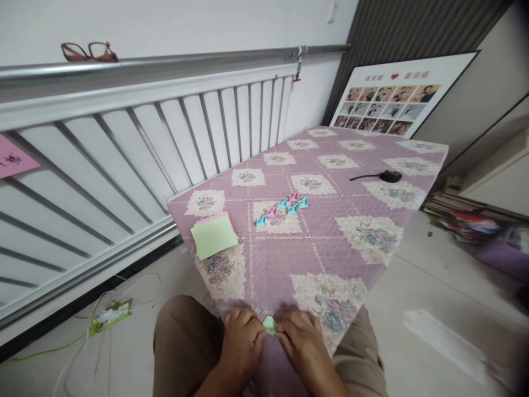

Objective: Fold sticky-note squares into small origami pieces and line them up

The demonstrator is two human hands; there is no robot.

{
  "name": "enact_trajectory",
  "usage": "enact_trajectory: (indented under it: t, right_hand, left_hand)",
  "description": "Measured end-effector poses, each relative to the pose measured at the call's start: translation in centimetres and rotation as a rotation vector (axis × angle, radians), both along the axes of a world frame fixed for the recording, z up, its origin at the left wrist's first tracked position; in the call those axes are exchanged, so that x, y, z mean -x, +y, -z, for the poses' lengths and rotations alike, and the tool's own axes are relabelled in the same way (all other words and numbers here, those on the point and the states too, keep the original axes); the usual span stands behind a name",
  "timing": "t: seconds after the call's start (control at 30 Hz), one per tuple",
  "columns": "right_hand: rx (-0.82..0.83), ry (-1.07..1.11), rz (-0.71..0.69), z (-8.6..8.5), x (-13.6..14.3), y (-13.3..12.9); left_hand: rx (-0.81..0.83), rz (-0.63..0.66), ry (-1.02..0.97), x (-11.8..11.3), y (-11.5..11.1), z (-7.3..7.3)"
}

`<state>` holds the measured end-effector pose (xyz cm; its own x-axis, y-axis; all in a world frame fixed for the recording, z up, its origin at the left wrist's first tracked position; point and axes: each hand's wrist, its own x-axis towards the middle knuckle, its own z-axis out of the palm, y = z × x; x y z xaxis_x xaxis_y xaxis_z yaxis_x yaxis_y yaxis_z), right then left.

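Note:
Between my two hands, at the near edge of the table, is a small folded piece of light green paper (269, 324). My left hand (243, 336) pinches its left side with curled fingers. On the opposite side, my right hand (301, 336) grips it with thumb and fingers closed. Farther up the cloth lies a loose group of small folded paper pieces, several blue (292, 209) and some pink (271, 212). To the left rests a stack of square paper sheets (215, 236), pale green on top with pink and yellow edges below.
A purple floral cloth (285, 259) covers the table. A black item with a thin strap (390, 176) lies at the far right. The white radiator (165, 143) borders the left side, with glasses (90, 52) on its pipe. A power strip (111, 317) sits on the floor.

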<state>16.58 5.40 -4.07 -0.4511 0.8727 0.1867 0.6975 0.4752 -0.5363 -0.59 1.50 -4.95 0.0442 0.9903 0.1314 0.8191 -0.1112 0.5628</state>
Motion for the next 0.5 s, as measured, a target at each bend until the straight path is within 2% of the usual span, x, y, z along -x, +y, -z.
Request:
enact_trajectory:
  t: [0.3, 0.5]
  right_hand:
    - [0.079, -0.047, 0.121, -0.6, 0.9, 0.0]
    - [0.065, -0.061, 0.169, -0.1, 1.2, 0.1]
  left_hand:
    - [0.108, -0.066, 0.023, -0.3, 0.5, -1.0]
    - [0.220, -0.074, 0.103, -0.4, 1.3, -1.8]
